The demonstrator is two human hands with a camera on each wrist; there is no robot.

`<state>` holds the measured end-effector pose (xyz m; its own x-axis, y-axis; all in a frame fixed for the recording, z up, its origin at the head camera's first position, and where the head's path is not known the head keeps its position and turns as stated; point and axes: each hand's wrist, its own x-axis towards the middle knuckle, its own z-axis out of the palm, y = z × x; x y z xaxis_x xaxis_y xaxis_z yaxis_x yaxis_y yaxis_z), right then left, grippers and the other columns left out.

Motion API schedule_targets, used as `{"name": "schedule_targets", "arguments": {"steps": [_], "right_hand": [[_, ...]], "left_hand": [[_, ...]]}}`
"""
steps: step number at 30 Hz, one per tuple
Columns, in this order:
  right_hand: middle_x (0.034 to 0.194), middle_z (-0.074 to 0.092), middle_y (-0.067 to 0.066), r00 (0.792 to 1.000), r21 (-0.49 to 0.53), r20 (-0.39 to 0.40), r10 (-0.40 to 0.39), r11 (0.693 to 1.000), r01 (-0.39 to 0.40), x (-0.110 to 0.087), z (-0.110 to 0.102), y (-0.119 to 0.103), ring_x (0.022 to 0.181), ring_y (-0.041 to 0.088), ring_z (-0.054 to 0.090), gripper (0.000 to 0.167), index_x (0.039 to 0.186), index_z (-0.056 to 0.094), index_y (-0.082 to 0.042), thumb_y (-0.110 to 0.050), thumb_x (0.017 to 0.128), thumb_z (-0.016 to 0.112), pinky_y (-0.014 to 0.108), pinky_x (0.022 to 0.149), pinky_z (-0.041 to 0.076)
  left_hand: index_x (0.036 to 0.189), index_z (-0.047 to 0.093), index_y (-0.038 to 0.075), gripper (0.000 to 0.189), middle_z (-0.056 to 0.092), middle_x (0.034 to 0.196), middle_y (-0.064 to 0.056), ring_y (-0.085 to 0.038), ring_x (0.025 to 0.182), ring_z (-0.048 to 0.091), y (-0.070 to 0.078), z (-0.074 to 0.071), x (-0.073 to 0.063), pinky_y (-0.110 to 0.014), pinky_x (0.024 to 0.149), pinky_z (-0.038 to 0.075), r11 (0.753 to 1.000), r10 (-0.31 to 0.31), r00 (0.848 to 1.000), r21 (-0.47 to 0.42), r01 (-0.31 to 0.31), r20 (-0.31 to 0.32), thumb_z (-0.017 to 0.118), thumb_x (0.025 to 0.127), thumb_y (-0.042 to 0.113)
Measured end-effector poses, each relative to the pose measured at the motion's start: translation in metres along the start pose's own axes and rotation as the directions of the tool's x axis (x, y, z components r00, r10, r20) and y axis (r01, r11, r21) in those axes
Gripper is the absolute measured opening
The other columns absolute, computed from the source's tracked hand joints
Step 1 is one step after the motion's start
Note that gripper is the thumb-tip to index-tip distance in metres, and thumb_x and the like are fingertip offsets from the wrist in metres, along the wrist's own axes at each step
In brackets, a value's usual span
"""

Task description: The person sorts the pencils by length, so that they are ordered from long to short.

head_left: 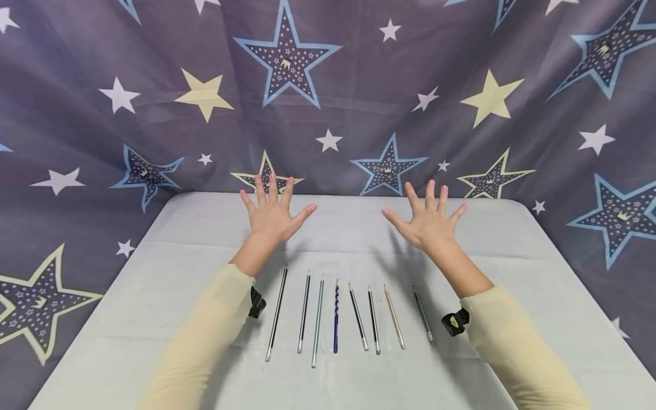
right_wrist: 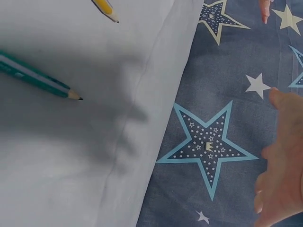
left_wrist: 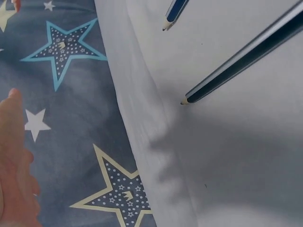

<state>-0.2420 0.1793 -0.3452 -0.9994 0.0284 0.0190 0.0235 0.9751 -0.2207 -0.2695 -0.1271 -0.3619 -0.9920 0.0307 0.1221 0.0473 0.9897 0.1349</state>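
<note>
Both hands hover over the far part of the table with fingers spread, holding nothing. The left hand [head_left: 271,219] is above and beyond a long black pencil [head_left: 277,313], the leftmost of a row. Beyond a green pencil [head_left: 422,313] at the row's right end is the right hand [head_left: 430,225]. Between them lie a dark pencil [head_left: 304,312], a long teal pencil [head_left: 318,322], a blue patterned pencil [head_left: 336,319], two more dark pencils and a yellowish pencil [head_left: 394,316]. All tips point away from the person. The right wrist view shows the green pencil [right_wrist: 38,78] close up.
A white cloth covers the table [head_left: 169,273]. Behind its far edge hangs a grey curtain [head_left: 359,114] printed with stars. Each wrist wears a small black device, such as the one on the right [head_left: 455,322]. The hands cast shadows on the cloth.
</note>
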Motion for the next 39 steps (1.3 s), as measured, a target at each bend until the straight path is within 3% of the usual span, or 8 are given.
{"name": "schedule_targets", "arguments": {"steps": [7, 12, 17, 20, 24, 27, 35, 39], "right_hand": [[0.155, -0.002, 0.022, 0.998, 0.053, -0.060, -0.008, 0.999, 0.011, -0.004, 0.006, 0.003, 0.142, 0.042, -0.008, 0.093, 0.151, 0.012, -0.028, -0.083, 0.078, 0.027, 0.076, 0.101, -0.008], [0.154, 0.011, 0.024, 0.990, 0.099, -0.137, -0.018, 0.995, 0.032, -0.008, 0.009, 0.001, 0.143, 0.043, 0.006, 0.091, 0.149, 0.023, -0.022, -0.080, 0.080, 0.030, 0.074, 0.105, 0.006], [0.152, 0.022, 0.023, 0.985, 0.149, -0.168, -0.039, 0.987, 0.065, -0.012, 0.009, 0.000, 0.138, 0.042, 0.024, 0.086, 0.146, 0.031, -0.019, -0.076, 0.082, 0.035, 0.067, 0.100, 0.031], [0.150, 0.030, 0.020, 0.989, 0.238, -0.145, -0.036, 0.969, 0.070, -0.016, 0.010, 0.000, 0.134, 0.041, 0.033, 0.084, 0.145, 0.033, -0.017, -0.073, 0.083, 0.039, 0.062, 0.097, 0.038], [0.146, 0.038, 0.019, 0.996, 0.410, -0.080, -0.036, 0.910, 0.066, -0.020, 0.013, -0.001, 0.127, 0.040, 0.043, 0.080, 0.144, 0.034, -0.014, -0.066, 0.085, 0.047, 0.056, 0.100, 0.039], [0.141, 0.042, 0.022, 0.999, 0.518, -0.025, -0.046, 0.854, 0.052, -0.024, 0.014, -0.004, 0.121, 0.041, 0.049, 0.076, 0.143, 0.035, -0.012, -0.059, 0.085, 0.054, 0.052, 0.098, 0.043], [0.130, 0.054, 0.019, 0.994, 0.631, 0.087, -0.073, 0.776, 0.002, -0.040, 0.026, -0.018, 0.117, 0.034, 0.053, 0.068, 0.137, 0.043, -0.012, -0.049, 0.084, 0.063, 0.044, 0.092, 0.049], [0.120, 0.059, 0.018, 0.984, 0.731, 0.148, -0.100, 0.681, -0.041, -0.050, 0.035, -0.028, 0.102, 0.030, 0.060, 0.061, 0.134, 0.046, -0.010, -0.040, 0.085, 0.066, 0.037, 0.082, 0.054]], "left_hand": [[0.151, 0.000, 0.031, 0.090, -0.010, 0.156, -0.015, -0.035, 0.138, -0.028, 0.001, 0.000, -0.002, -0.068, 0.106, -0.015, 0.999, 0.009, 1.000, -0.032, -0.009, -0.003, 0.020, 0.080, 0.082], [0.151, 0.000, 0.027, 0.093, -0.010, 0.156, -0.016, -0.038, 0.140, -0.022, -0.002, 0.000, -0.004, -0.070, 0.107, -0.008, 0.997, 0.000, 1.000, -0.078, 0.001, 0.013, 0.020, 0.079, 0.083], [0.152, 0.004, 0.023, 0.096, -0.001, 0.157, -0.017, -0.041, 0.143, -0.003, -0.007, 0.002, -0.006, -0.070, 0.107, 0.012, 0.988, -0.007, 1.000, -0.156, 0.011, 0.024, 0.019, 0.079, 0.084], [0.152, 0.010, 0.019, 0.096, 0.012, 0.156, -0.017, -0.040, 0.142, 0.016, -0.011, 0.005, -0.010, -0.066, 0.103, 0.028, 0.973, -0.005, 1.000, -0.232, 0.008, 0.015, 0.023, 0.080, 0.082], [0.150, 0.019, 0.014, 0.091, 0.029, 0.150, -0.018, -0.039, 0.134, 0.036, -0.018, 0.007, -0.017, -0.060, 0.100, 0.038, 0.938, -0.004, 1.000, -0.346, 0.005, 0.003, 0.033, 0.084, 0.075], [0.148, 0.024, 0.009, 0.087, 0.035, 0.146, -0.020, -0.038, 0.130, 0.040, -0.023, 0.008, -0.021, -0.056, 0.102, 0.038, 0.908, -0.006, 1.000, -0.419, 0.007, 0.004, 0.041, 0.086, 0.068], [0.141, 0.034, 0.003, 0.073, 0.047, 0.135, -0.023, -0.039, 0.116, 0.053, -0.035, 0.017, -0.038, -0.049, 0.098, 0.044, 0.816, -0.022, 0.998, -0.575, 0.057, 0.067, 0.057, 0.088, 0.047], [0.138, 0.037, 0.002, 0.067, 0.052, 0.130, -0.023, -0.037, 0.111, 0.057, -0.039, 0.021, -0.051, -0.046, 0.092, 0.049, 0.763, -0.026, 0.992, -0.639, 0.099, 0.123, 0.061, 0.088, 0.041]]}}
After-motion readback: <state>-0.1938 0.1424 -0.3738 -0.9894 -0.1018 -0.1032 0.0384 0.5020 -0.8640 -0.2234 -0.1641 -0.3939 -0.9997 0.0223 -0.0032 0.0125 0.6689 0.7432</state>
